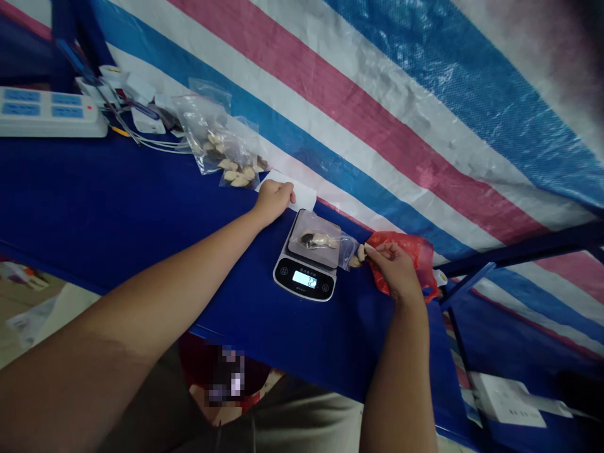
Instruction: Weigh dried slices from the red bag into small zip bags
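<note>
My left hand (275, 200) rests with curled fingers on a white sheet of paper (306, 196); what lies inside the fingers is hidden. Right of it stands a digital kitchen scale (304, 283) with a lit display. On its plate lies a clear plastic bag (346, 246) holding several pale pieces and a dark one. My right hand (391, 261) is over a red plastic bag (419, 248), its thumb and fingers pinching a pale, dried-looking piece (362, 252) beside the clear bag's right end. Another tan piece (355, 262) is just below it. Their kind is unclear.
Clear bags of similar pale pieces (238, 173) lie at the back left. Beyond them are cables, plugs and a white power strip (47, 113). A striped tarp (330, 107) hangs behind the blue tabletop (141, 207). A metal frame bar (467, 289) stands at right.
</note>
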A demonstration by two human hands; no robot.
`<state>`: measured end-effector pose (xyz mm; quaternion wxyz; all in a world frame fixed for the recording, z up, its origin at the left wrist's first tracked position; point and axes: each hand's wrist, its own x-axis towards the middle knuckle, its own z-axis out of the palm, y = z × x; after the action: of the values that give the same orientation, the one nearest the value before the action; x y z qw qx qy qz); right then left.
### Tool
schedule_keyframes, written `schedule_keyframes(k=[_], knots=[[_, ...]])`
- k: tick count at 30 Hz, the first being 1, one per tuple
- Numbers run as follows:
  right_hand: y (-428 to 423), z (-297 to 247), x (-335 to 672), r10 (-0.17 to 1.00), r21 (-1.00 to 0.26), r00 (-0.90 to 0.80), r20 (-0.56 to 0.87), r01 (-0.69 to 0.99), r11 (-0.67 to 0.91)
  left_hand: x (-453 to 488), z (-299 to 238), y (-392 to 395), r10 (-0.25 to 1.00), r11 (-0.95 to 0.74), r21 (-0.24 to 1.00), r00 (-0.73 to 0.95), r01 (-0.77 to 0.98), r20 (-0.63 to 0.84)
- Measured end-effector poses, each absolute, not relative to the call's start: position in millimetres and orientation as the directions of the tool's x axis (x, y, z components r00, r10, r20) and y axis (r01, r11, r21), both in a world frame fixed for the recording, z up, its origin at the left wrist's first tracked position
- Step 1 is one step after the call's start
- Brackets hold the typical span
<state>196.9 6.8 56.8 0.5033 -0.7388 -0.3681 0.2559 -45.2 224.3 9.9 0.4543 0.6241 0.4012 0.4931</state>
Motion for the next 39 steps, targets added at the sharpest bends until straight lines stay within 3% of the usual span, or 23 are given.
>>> schedule_keyframes(k=[4,9,15,19,25,28,32,35,39], knots=[[7,52,202,0.819,-0.902,0.573,0.003,0.355,-0.245,-46,11,223,0.964,-0.194,0.974,0.205,0.114,0.168],[7,52,202,0.851,-0.865,0.524,-0.023,0.416,-0.279,-46,9,225,0.953,-0.24,0.968,0.211,0.08,0.218],[18,55,176,0.848,-0.891,0.529,-0.031,0.37,-0.264,-44,8,226,0.959,-0.235,0.966,0.189,0.111,0.211],[27,54,152,0.846,-0.933,0.528,-0.078,0.26,-0.248,-44,8,226,0.96,-0.237,0.958,0.189,0.161,0.206],[25,61,145,0.877,-0.972,0.421,-0.233,-0.068,-0.226,-42,7,225,0.945,-0.255,0.947,0.256,0.196,0.202],[25,63,152,0.864,-0.97,0.44,-0.245,-0.105,-0.221,-41,4,225,0.937,-0.268,0.941,0.284,0.207,0.205],[27,58,167,0.739,-0.981,0.658,-0.14,0.01,-0.195,-40,1,226,0.929,-0.287,0.947,0.285,0.144,0.238],[25,53,182,0.678,-0.939,0.735,-0.007,0.228,-0.258,-38,-2,230,0.933,-0.292,0.956,0.228,0.023,0.28],[16,51,190,0.795,-0.615,0.58,0.177,0.696,-0.371,-35,-6,241,0.957,-0.29,0.954,0.005,-0.081,0.291]])
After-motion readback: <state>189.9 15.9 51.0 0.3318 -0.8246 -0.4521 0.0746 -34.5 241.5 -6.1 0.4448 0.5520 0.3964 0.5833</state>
